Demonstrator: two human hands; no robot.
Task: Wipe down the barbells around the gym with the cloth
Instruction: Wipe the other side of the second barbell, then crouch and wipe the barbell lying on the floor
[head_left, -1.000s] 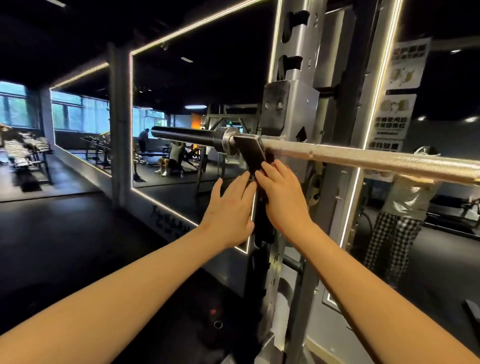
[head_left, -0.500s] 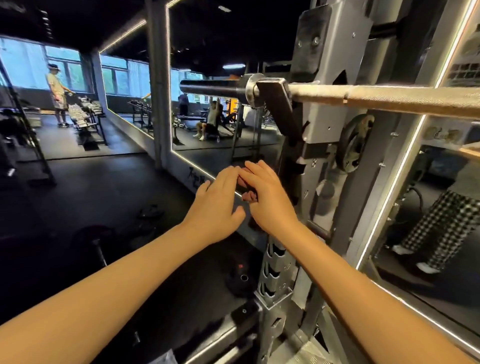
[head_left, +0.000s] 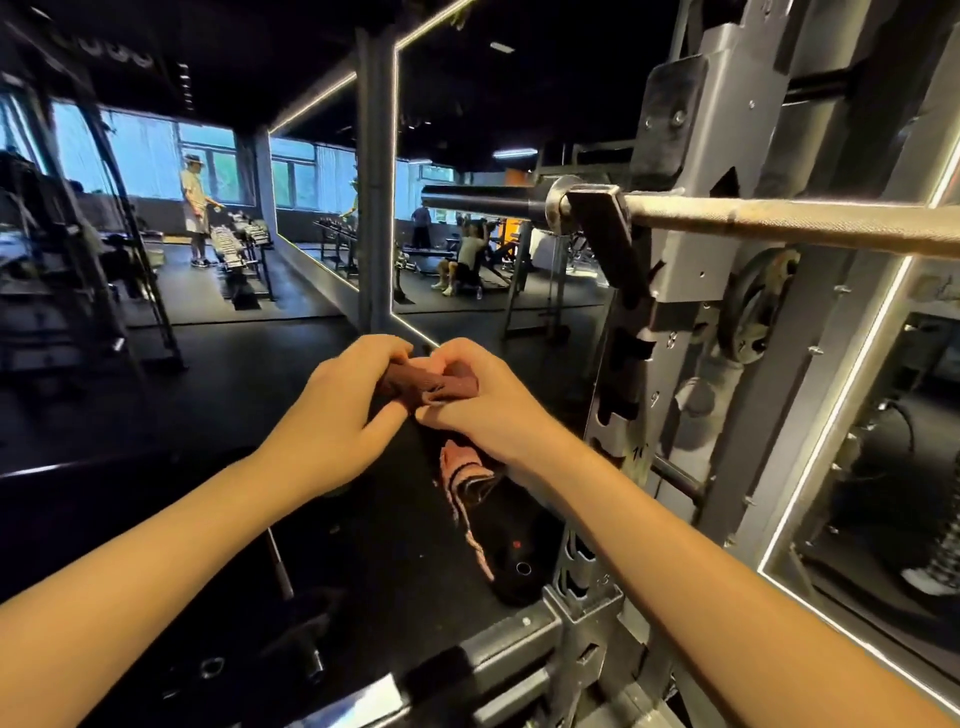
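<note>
Item 1. Left hand (head_left: 337, 410): fingers are curling over the left end of the cloth and gripping it, thumb lying underneath.

Item 2. Right hand (head_left: 488, 410): fingers are curling around the right end of the same cloth and gripping it. The two hands are touching at the thumbs.

Item 3. Cloth (head_left: 431, 387): dark reddish-brown, bunching into a roll between both hands. A pink-striped tail is hanging down below the right hand, over the dark floor (head_left: 234, 395).

Item 4. Barbell (head_left: 779, 221): lying level above and to the right of the hands, well apart from the cloth. Its pale knurled shaft is running off the right edge, and its dark sleeve is pointing left past a shiny collar.

Item 5. Hook (head_left: 602, 228): dark, bearing the barbell just inside the collar.

Item 6. Rack upright (head_left: 685, 270): grey metal with cut-out slots, standing just right of the hands and carrying the hook.

Item 7. Small plate (head_left: 756, 312): hanging on the rack below the shaft.

Item 8. Mirror (head_left: 467, 130): lit along its edge, reflecting the gym hall.

Item 9. Person (head_left: 195, 205): standing far off beside a dumbbell rack (head_left: 241, 249).
</note>
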